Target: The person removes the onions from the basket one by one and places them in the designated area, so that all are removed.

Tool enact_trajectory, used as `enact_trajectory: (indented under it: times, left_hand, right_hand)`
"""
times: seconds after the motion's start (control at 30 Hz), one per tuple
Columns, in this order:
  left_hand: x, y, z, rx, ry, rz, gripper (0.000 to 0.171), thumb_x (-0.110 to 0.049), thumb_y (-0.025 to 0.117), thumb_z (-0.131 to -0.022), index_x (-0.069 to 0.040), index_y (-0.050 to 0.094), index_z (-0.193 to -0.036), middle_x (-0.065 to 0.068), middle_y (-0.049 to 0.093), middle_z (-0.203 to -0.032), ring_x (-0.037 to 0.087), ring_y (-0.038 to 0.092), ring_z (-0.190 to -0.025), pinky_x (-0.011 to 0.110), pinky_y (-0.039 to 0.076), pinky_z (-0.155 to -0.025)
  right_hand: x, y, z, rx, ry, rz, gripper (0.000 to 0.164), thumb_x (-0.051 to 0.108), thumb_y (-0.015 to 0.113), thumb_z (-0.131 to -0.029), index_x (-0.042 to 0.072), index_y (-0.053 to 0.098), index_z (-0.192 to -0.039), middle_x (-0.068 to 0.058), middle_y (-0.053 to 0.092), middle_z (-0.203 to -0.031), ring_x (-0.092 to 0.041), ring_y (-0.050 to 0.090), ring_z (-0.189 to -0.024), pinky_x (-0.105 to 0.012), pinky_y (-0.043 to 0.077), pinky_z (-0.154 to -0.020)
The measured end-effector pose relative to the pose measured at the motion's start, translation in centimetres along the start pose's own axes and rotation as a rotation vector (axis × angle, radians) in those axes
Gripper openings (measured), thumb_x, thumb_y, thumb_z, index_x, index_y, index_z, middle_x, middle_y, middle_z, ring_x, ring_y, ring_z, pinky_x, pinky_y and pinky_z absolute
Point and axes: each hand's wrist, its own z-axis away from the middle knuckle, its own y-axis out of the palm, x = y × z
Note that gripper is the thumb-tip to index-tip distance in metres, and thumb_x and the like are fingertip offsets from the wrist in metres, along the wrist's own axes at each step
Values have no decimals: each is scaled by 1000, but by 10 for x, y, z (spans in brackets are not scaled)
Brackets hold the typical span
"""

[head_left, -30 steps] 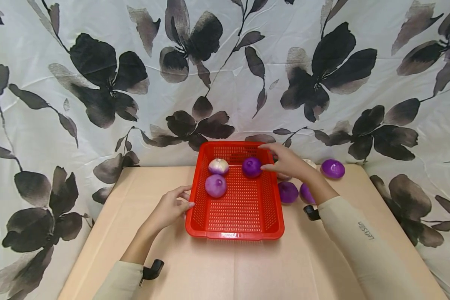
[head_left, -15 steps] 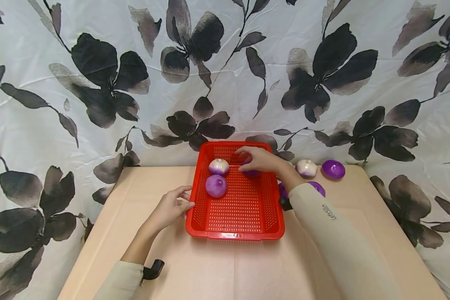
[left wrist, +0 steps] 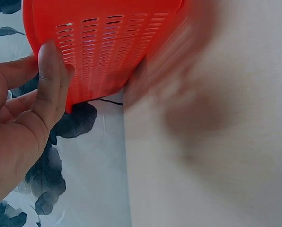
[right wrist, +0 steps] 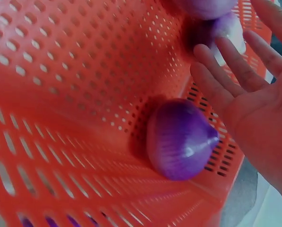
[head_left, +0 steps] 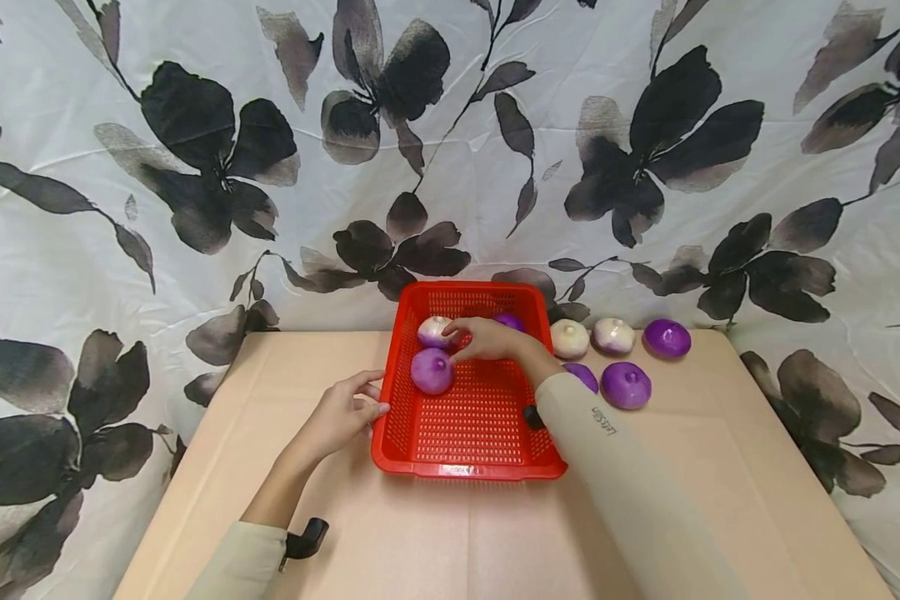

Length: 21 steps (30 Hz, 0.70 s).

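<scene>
A red perforated plastic basket (head_left: 480, 433) stands on the table with several onions in its far part. My left hand (head_left: 345, 412) pinches its left rim; in the left wrist view the fingers (left wrist: 51, 80) lie against the outer wall. My right hand (head_left: 487, 340) reaches over the basket with fingers spread, holding nothing. Its fingertips are close to a white-and-purple onion (head_left: 433, 332) and a light purple onion (head_left: 432, 372); contact cannot be told. A darker purple onion (right wrist: 181, 139) sits below the right palm, partly hidden behind the hand in the head view.
Right of the basket several onions rest on the table: two white ones (head_left: 570, 339) at the back, a purple one (head_left: 667, 339) at the far right, another purple one (head_left: 626, 385) nearer, and one partly behind the sleeve. A floral cloth (head_left: 510, 192) hangs behind the table.
My right hand has moved left, from the basket's right rim across the dark purple onion to the two left onions. The left hand and the basket have stayed in place.
</scene>
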Motion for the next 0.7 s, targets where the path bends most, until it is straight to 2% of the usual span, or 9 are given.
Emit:
enact_trajectory:
  times: [0.23,0.4,0.7]
  left_hand:
    - [0,0,0,-2,-3,6,61,2,71,-93,3,47,-149,21,65,-110,18,66,-67,54,63,-64]
    - [1,0,0,3,2,10,60,3,71,-93,4,47,-149,21,65,-109,18,67,-67,48,64,-62]
    - [1,-2,1,-3,19,13,60,3,71,-93,5,47,-148,23,65,-109,14,68,-70,51,63,-62]
  right_hand:
    - [-1,13,-4,47,28,-21,66,25,80,-91,9,52,-148,-16,61,-138,-32,56,-131,-49,50,-113]
    - [-2,23,-6,47,49,-7,68,26,81,-90,14,51,-150,-11,59,-142,-29,55,-133,-49,47,-115]
    - [-4,38,-9,48,21,-21,76,22,81,-89,14,44,-155,-11,52,-151,-29,49,-141,-48,41,-121]
